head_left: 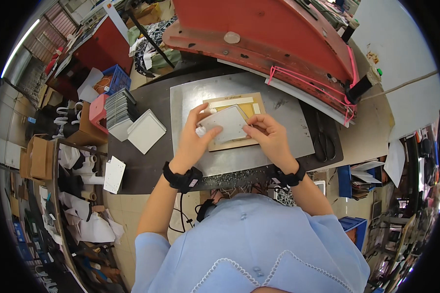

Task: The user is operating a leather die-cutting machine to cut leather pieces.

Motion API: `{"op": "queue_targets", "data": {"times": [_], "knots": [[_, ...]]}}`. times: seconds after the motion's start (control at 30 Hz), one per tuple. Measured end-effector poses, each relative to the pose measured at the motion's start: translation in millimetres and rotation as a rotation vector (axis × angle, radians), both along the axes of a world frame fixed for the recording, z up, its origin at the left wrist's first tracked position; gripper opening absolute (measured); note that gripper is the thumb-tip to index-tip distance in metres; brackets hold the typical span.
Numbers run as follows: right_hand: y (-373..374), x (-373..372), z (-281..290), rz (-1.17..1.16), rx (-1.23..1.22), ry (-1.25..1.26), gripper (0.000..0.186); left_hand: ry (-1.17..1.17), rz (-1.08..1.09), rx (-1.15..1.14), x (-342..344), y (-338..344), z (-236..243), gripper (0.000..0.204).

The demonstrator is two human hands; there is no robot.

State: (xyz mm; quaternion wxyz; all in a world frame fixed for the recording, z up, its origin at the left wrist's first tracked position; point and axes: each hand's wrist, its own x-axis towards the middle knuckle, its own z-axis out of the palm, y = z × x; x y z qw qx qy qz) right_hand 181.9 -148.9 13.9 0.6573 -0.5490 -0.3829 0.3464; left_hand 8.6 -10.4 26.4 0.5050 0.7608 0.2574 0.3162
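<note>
My left hand (198, 134) grips a pale, thin board (227, 123) by its left side, thumb on top. My right hand (264, 134) has thumb and forefinger closed at the board's right edge. Beneath the board is a wooden plate with a yellow panel (253, 100), lying on a metal sheet (188, 93); part of it is hidden. Stacks of grey pieces (120, 112) and white pieces (146, 130) stand left of the metal sheet, and some white cards (113, 174) lie at the table's left corner.
A large red machine (303, 39) with pink cord stands behind the work. Black scissors (322, 141) lie right of the sheet on the dark table (142, 173). A blue crate (120, 72) and cardboard boxes (39, 158) are at left; blue bins (352, 219) are at right.
</note>
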Motion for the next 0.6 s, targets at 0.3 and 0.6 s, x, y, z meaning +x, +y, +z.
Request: {"op": "queue_targets", "data": {"times": [0.3, 0.6], "knots": [[-17.4, 11.3, 9.5, 0.104, -0.146, 0.116, 0.023, -0.104, -0.390, -0.464, -22.1, -25.4, 33.0, 0.053], [-51.2, -16.7, 20.9, -0.146, 0.112, -0.438, 0.019, 0.125, -0.203, -0.381, -41.7, -27.0, 39.3, 0.040]]}}
